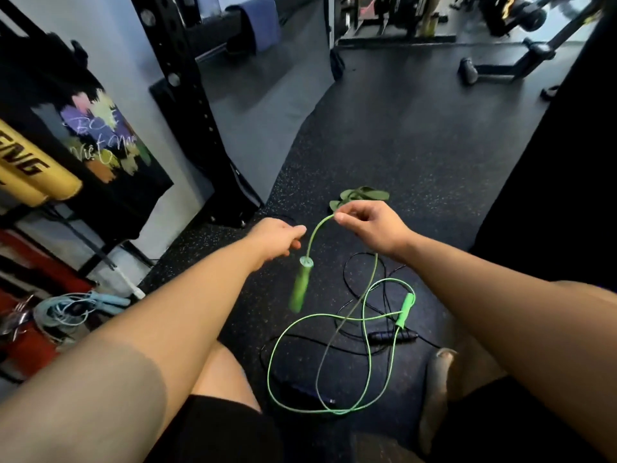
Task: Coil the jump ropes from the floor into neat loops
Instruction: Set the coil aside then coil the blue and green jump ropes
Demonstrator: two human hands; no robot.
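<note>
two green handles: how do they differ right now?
The hanging handle dangles near-vertical from the green cord pinched by the right hand, and is motion-blurred. The floor handle lies on the floor, sharp, by the black handle. Both are green, on the same rope.

The right hand (370, 225) pinches 1 jump rope (268, 372) by its cord; its handle (300, 285) hangs just below the left hand (277, 237). The remainder loops on the floor (417, 145), crossing a 2nd rope (392, 336). Sandals (364, 195) lie beyond the hands, a 3rd rope (66, 309) far left.
</note>
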